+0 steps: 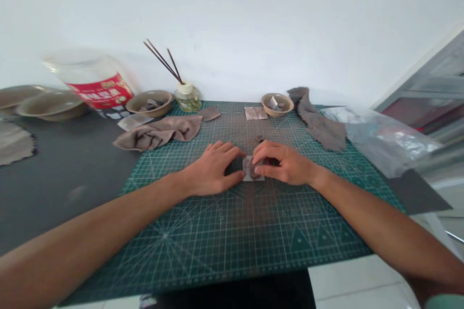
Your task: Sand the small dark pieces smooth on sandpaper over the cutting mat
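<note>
A small pale square (248, 166) with a grey-brown scrap (253, 174) on it lies on the green cutting mat (224, 236). At its left edge, my left hand (217, 170) rests with thumb and index finger apart, their tips touching the square. My right hand (281, 163) is curled over the right side, and its thumb and index fingertips pinch the scrap. A small dark bit (259, 139) lies just behind the right hand. The picture is slightly blurred, so the scrap's material is hard to make out.
Behind are a bowl of scraps (150, 102), another bowl (277, 105), a flat grey-brown square (255, 113) and a reed diffuser (187, 96). Crumpled brown cloth (161, 133) lies left; a grey cloth strip (321, 123) and plastic bag (387, 137) lie right. A large jar (97, 82) stands back left.
</note>
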Demonstrator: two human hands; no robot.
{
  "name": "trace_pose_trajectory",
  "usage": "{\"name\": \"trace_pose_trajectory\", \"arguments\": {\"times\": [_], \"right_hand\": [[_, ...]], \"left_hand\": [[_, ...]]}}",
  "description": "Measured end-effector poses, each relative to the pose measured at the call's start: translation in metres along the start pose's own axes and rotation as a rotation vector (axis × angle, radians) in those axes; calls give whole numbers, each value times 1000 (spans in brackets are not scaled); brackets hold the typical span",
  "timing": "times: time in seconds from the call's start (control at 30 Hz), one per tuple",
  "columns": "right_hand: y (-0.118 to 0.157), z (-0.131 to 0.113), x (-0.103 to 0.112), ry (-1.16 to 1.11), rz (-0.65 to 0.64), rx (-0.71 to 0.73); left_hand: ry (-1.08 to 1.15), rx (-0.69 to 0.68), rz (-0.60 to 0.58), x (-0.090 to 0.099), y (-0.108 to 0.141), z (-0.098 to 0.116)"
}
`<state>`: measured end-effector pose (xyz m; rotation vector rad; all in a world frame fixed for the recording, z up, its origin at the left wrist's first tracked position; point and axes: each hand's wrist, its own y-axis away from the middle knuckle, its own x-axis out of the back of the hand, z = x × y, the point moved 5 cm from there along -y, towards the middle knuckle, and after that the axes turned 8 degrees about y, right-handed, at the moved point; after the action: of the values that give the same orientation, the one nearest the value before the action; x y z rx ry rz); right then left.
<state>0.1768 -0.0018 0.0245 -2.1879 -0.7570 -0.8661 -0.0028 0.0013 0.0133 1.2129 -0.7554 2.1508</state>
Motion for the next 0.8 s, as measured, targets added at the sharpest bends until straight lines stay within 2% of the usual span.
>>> {"name": "trace_pose_trajectory", "arguments": {"times": [0.13,0.27,0.43,0.6,0.7,0.8], "right_hand": [[-1,16,7,88,208,-141],[-2,23,5,170,255,-133],[-2,20,1,222,284,-115],[2,14,-9,250,319,-125],[7,10,-11,256,407,-155],[19,4,-6,234,552,-209]], "left_hand": [[-6,-4,115,4,-8,-11],[-23,0,192,4,-15,-20],[-21,49,189,1,-18,-23],[36,207,209,5,-12,-25],[106,293,198,8,-8,-24],[197,339,137,10,-6,-16]]}}
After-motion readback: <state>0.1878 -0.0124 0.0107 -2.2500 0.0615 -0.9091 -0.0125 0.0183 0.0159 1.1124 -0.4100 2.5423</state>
